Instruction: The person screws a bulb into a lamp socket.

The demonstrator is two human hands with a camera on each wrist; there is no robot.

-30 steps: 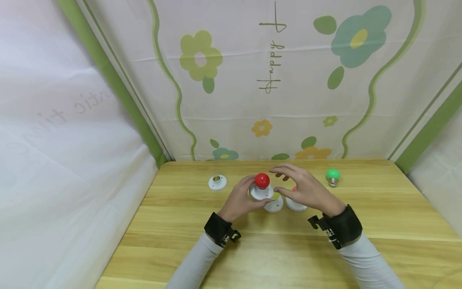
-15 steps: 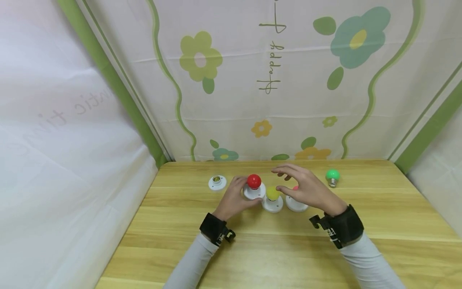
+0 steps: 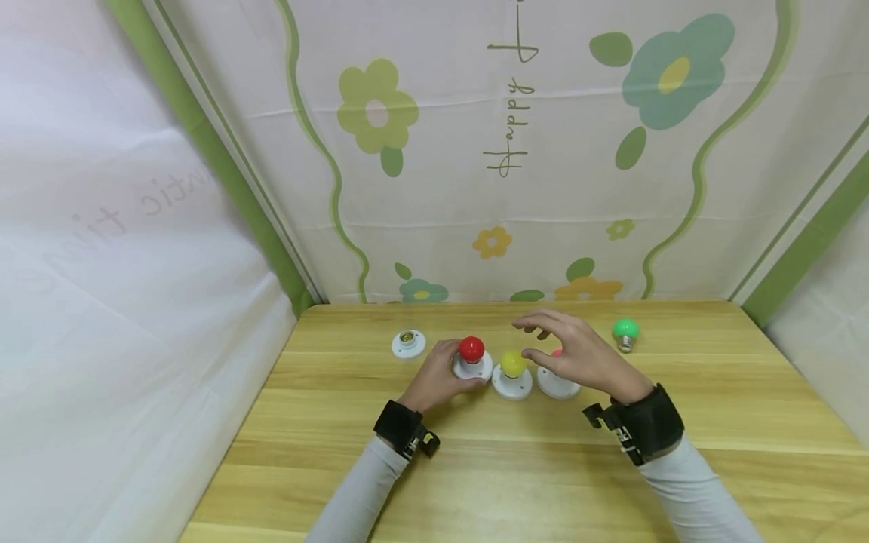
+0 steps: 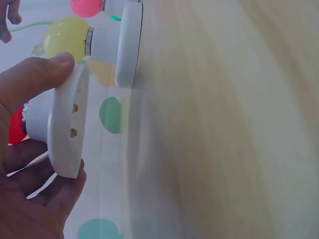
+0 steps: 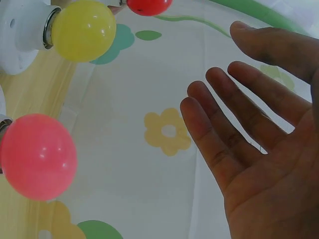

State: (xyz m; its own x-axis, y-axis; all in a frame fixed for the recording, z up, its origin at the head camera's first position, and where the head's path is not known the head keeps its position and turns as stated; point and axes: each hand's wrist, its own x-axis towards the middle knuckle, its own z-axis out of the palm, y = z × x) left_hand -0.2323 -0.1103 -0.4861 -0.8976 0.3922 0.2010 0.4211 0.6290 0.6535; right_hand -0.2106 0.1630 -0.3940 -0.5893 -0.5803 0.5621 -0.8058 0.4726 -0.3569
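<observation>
My left hand [image 3: 434, 378] grips the rim of a round white lamp holder [image 4: 62, 129] with a red bulb [image 3: 471, 349] standing in it. In the left wrist view the holder's hollow underside shows, tilted and raised off the table. Just right of it, a yellow bulb [image 3: 513, 363] sits in a second white holder [image 3: 512, 389]. A pink bulb [image 5: 40, 157] is in a third holder [image 3: 558, 385], partly hidden behind my right hand in the head view. That right hand [image 3: 577, 351] hovers over the yellow and pink bulbs, fingers spread and holding nothing.
A white lamp holder [image 3: 408, 344] without a bulb lies at the back left of the wooden table [image 3: 502, 475]. A loose green bulb [image 3: 625, 329] lies at the back right. Behind the table hangs a flowered cloth [image 3: 434, 196].
My left hand has carried the red bulb and its holder leftward and lower, from in front of the yellow bulb to beside it. The right hand has barely moved.
</observation>
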